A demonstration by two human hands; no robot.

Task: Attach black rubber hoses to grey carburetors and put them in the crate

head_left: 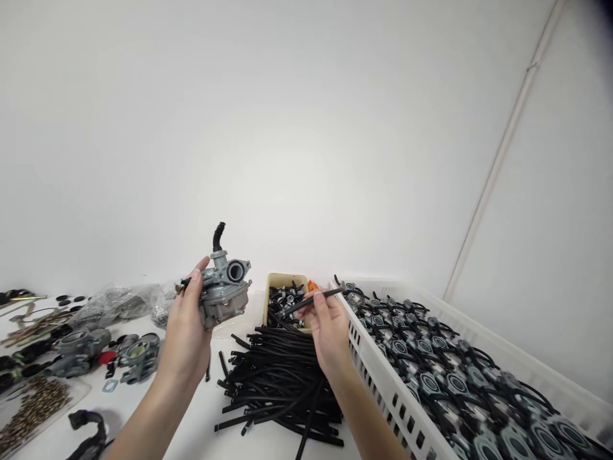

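Observation:
My left hand [184, 319] is closed around a grey metal carburetor [225, 291], held up above the table with its round bore facing right of me. A short black rubber elbow [219, 236] sticks up from its top. Between the thumb and fingers of my right hand [328, 326] is a length of black rubber hose [313, 301], roughly level and tilted up to the right. The hose and the carburetor are apart. Below both hands lies a heap of similar black hoses [278, 377].
A yellow bin [272, 281] of small clamp-like parts stands behind the heap. At right, a white plastic crate [378, 377] holds many carburetors in rows. On the left are loose carburetors [138, 358], plastic bags [115, 303] and small brass-coloured parts [36, 409].

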